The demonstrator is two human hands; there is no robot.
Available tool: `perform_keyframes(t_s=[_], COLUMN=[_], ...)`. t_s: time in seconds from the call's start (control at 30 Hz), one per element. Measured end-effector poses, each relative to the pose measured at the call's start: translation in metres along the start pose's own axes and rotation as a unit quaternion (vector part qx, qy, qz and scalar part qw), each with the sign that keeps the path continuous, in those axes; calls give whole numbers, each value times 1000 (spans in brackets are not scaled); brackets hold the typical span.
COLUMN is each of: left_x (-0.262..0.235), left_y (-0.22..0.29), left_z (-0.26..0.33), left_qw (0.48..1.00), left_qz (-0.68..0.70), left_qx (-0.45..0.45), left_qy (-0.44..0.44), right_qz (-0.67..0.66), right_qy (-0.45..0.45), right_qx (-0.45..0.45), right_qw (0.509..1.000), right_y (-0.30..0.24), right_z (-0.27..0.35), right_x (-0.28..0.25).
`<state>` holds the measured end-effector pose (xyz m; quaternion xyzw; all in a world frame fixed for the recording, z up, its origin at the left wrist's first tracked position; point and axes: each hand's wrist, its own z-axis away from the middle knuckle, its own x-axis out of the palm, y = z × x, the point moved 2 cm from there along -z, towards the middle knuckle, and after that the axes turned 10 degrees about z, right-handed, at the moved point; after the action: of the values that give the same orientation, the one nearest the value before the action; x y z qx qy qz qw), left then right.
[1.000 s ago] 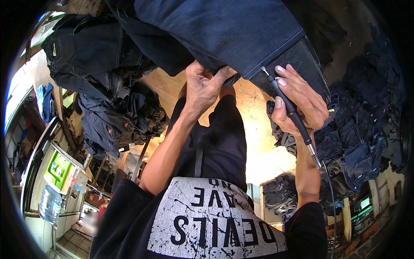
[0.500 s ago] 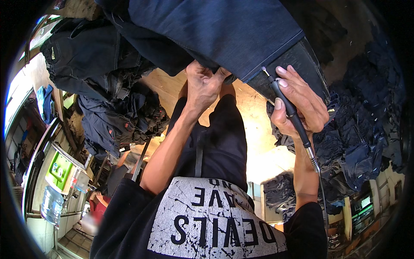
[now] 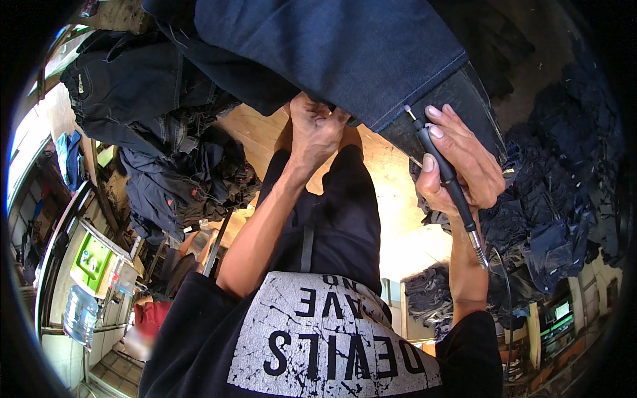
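A dark blue denim trouser leg is drawn over a flat black board, its stitched hem running slantwise across it. My right hand is closed round a slim black rotary grinding pen, held like a pencil. The pen's small pale purple tip touches or nearly touches the hem, where a lighter, worn line shows along the edge. My left hand is closed at the garment's lower edge, gripping bunched dark cloth; its fingertips are partly hidden.
Piles of dark trousers lie at the left and right. A thin cable hangs from the pen's metal spring end. Farther left are a green basin, a clear water jug and a person in red.
The pen has shifted slightly along the hem, and the lower hem edge looks lighter and more worn. Its cable has swung out to the right. My left hand has moved only slightly.
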<state>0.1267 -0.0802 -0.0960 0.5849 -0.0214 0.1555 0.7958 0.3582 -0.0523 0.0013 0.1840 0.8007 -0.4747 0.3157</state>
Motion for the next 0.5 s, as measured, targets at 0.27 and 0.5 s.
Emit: perform_keyframes(t_s=[0.27,0.5], left_x=[-3,19], left_y=[-26,-48], left_z=[-7,-7], left_qw=[996,989], left_qz=[-90,-101], left_qx=[21,111], left_qy=[-1,-2], right_qz=[-63,-40], right_qy=[29,-53], right_qx=[48,-30], right_qw=[996,997], right_y=[12,11], right_z=[-5,3], right_x=[-15,-15])
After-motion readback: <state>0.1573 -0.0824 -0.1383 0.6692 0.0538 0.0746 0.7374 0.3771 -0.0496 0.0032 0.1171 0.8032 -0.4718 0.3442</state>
